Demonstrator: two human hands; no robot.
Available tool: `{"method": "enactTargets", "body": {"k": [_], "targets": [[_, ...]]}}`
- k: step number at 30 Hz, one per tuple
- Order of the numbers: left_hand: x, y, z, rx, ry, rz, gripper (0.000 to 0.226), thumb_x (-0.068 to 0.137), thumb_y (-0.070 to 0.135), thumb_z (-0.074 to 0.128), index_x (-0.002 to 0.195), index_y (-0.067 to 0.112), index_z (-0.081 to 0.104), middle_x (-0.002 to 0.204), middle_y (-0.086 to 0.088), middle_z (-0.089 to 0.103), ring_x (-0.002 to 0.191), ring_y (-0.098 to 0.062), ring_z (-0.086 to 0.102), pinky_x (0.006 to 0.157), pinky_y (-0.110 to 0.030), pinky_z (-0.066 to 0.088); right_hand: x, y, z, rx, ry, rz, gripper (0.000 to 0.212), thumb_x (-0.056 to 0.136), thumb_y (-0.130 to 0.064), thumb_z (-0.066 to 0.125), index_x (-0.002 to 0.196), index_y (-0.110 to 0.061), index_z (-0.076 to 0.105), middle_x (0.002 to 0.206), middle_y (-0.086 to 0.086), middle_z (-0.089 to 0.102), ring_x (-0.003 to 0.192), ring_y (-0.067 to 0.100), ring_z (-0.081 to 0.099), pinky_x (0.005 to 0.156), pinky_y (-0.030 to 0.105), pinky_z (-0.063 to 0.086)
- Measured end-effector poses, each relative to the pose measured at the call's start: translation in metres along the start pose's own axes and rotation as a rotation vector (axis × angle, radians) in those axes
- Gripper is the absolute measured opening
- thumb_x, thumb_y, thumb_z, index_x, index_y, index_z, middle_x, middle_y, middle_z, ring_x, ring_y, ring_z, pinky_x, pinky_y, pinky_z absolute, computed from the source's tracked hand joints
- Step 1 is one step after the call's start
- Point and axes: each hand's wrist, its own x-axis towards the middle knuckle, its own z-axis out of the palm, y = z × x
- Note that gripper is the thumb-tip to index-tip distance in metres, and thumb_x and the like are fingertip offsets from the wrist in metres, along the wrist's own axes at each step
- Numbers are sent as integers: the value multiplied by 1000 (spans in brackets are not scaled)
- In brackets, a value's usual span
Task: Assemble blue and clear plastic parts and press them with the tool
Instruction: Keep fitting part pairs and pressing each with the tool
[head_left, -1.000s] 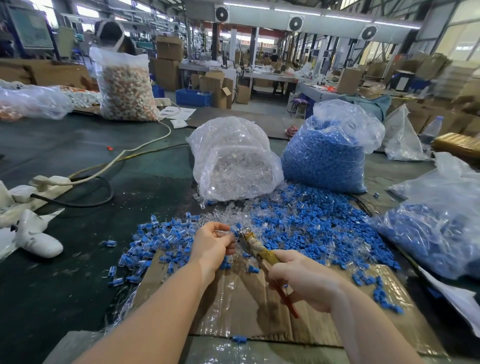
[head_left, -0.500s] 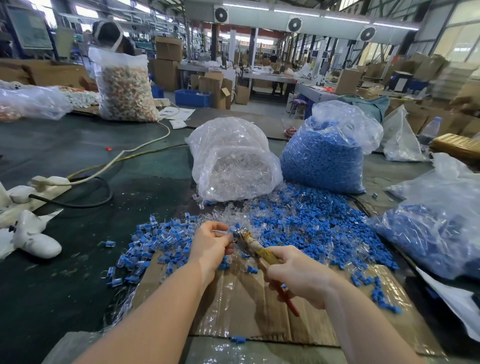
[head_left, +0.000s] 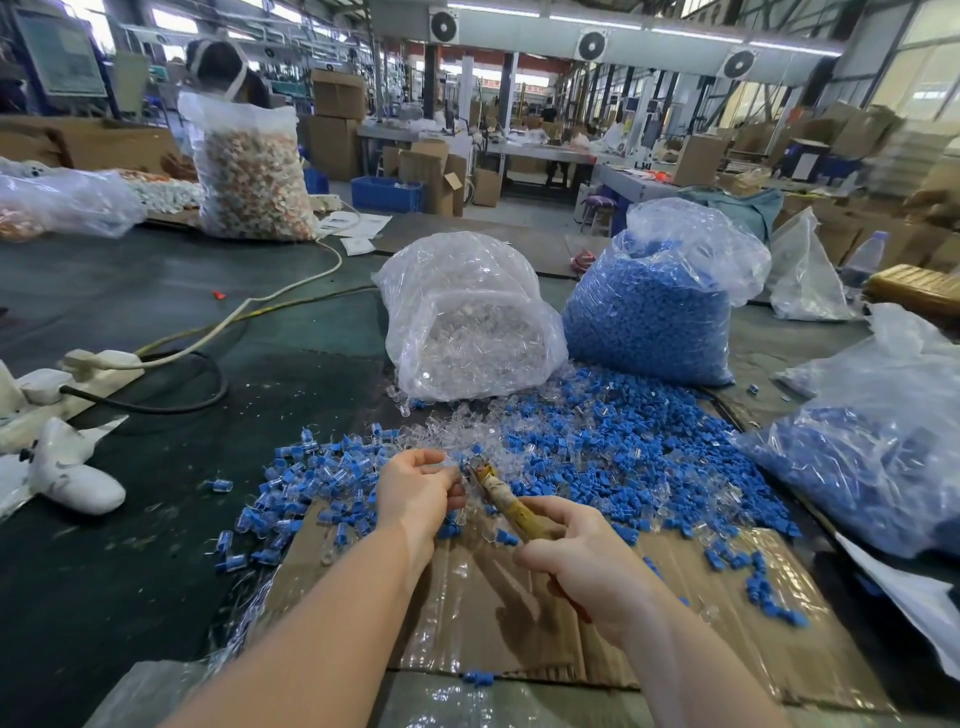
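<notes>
My left hand (head_left: 418, 491) pinches a small clear plastic part (head_left: 451, 470) at its fingertips, right by the tip of the tool. My right hand (head_left: 582, 558) grips the pliers-like tool (head_left: 506, 501), whose taped yellow handles run down into my palm and whose jaws point up-left at the part. A loose heap of blue parts (head_left: 623, 452) mixed with clear parts (head_left: 467, 441) lies just beyond both hands. Finished blue-and-clear pieces (head_left: 306, 483) are scattered to the left.
A bag of clear parts (head_left: 467, 332) and a bag of blue parts (head_left: 654, 312) stand behind the heap. Another bag of blue pieces (head_left: 872, 457) lies at right. Taped cardboard (head_left: 519, 613) covers the near table. A power strip with cables (head_left: 104, 364) lies left.
Both hands stay almost in place; my right hand has shifted slightly on the tool handles and the tool tip sits closer to the part in my left fingers.
</notes>
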Motion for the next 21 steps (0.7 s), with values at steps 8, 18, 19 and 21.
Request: {"method": "enactTargets", "body": {"k": [8,18,19,21], "targets": [[15,-4,-19,112,211,73,12,89,2,56,96,11,59,77,-6,63,59,-12,61,49,-19,47,6,17,-12,-415,277,-53,42,87,-15,63,127,-25,51,95,-3,60,80,13,58,65,23,49],[31,-11,-64,622,438,309,20,92,6,52,104,7,69,112,-12,63,91,-24,60,74,-30,46,23,63,-55,-1057,692,131,58,86,-58,51,137,-34,37,128,7,45,121,25,40,97,43,37],[31,-12,-66,649,424,303,21,92,6,52,107,7,67,115,-12,62,94,-25,60,76,-30,45,24,66,-57,-1081,696,129,58,86,-59,49,137,-34,36,129,7,45,121,25,40,97,42,38],[29,-13,-66,689,402,311,24,93,8,52,113,5,64,120,-11,59,100,-26,58,79,-29,42,25,70,-58,-1109,702,124,57,87,-61,45,137,-34,36,129,7,44,120,25,40,96,41,38]]}}
